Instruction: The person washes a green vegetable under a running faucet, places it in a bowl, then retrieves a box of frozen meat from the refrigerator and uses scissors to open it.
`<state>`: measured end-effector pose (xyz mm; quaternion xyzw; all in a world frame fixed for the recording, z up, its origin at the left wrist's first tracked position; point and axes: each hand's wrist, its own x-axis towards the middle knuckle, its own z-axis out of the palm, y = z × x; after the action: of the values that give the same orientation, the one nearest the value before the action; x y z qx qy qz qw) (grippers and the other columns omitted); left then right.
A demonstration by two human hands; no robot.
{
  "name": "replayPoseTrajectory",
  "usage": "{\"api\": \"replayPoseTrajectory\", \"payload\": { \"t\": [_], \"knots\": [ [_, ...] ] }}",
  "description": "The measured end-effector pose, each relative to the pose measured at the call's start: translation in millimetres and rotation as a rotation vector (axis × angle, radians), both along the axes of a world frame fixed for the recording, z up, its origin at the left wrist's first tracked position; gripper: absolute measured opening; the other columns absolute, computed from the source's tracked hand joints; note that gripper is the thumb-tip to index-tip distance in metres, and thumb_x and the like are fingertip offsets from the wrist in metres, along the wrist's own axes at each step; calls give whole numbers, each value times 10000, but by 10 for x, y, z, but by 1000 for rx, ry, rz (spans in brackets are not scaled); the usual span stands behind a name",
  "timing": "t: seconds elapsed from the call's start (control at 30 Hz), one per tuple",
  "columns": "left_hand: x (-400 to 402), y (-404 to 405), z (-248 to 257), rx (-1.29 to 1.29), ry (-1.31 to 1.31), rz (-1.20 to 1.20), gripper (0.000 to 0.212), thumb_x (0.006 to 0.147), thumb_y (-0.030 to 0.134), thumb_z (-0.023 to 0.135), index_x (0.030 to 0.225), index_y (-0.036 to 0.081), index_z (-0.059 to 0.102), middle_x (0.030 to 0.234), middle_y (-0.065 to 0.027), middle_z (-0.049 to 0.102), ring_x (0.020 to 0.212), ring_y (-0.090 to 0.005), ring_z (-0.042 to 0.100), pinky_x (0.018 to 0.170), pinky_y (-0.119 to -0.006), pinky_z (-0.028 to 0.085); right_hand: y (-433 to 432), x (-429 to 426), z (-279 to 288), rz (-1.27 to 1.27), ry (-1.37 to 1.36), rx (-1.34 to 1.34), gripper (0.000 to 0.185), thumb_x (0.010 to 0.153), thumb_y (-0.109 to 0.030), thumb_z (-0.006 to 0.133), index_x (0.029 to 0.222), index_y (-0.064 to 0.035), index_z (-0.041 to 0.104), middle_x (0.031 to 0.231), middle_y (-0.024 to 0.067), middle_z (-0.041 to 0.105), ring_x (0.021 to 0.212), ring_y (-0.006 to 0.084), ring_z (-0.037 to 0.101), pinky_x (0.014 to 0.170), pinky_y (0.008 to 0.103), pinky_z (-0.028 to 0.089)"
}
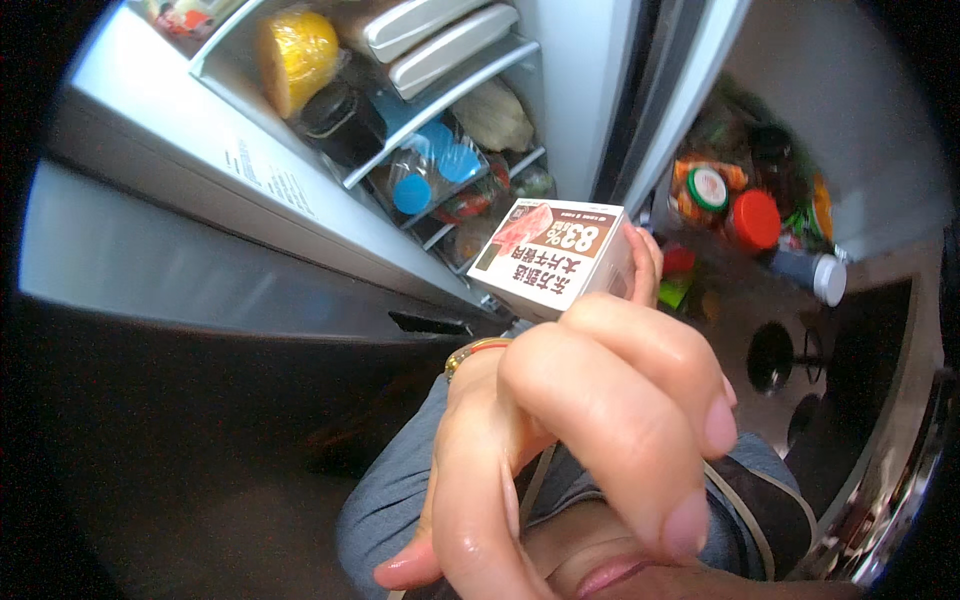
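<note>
My left hand is raised very close to the camera, its fingers loosely bent and apart, with nothing seen in them. A gold-coloured bracelet and a red cord circle the wrist behind it. Beyond this hand is a white and brown carton, which bears printed writing and a picture of pink sliced meat. Fingers of my right hand wrap the carton's right side; the rest of that hand is hidden. The carton is held in front of an open refrigerator.
Refrigerator shelves hold a plastic-wrapped yellow fruit, white containers and blue-lidded containers. On the right, the door holds a red-lidded jar, a green-rimmed jar and a white-capped bottle. My legs are below.
</note>
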<state>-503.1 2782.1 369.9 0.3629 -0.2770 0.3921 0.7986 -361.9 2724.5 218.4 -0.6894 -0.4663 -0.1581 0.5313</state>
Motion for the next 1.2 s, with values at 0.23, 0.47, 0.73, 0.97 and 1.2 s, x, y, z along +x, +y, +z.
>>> {"api": "replayPoseTrajectory", "payload": {
  "t": [0.23,0.47,0.73,0.97,1.2],
  "knots": [
    [-153,220,-209,220,-41,-223,415,819,495,500,1024,136,530,1184,-141,383,1079,-304,405,881,-530,364,-484,-426,27,-169,161,88,1047,486,-257,808,1346,-5,269,1282,197,314,1211,335,321,1007,431,295],
    [294,463,-767,393,162,78,719,822,660,387,1151,28,484,1274,-230,379,1120,-348,429,937,-503,347,-1248,-597,77,-265,29,-30,1150,511,-400,802,1373,4,156,1345,190,251,1260,306,297,1031,417,288],
    [640,66,-1796,175,814,-699,800,833,543,515,1349,-22,282,1341,-156,401,1220,-241,415,1012,-375,332,-1983,-577,288,-210,-137,95,1156,446,-495,824,1340,-14,270,1297,206,354,1184,355,370,990,452,297],
    [607,-235,-2101,-82,728,-1073,546,856,371,539,1269,32,425,1148,-128,583,997,-249,600,864,-403,500,-1941,-1208,709,-400,-175,-323,1216,422,-528,810,1359,-15,230,1353,217,310,1238,376,316,1041,508,195],
    [257,-1040,-1903,90,913,-963,796,751,353,656,1356,-2,280,1262,-151,477,1109,-254,525,926,-362,454,-2809,-1769,471,-599,-50,-276,1158,457,-572,787,1340,-16,285,1386,197,290,1275,366,283,1054,487,208]
  ]
}}
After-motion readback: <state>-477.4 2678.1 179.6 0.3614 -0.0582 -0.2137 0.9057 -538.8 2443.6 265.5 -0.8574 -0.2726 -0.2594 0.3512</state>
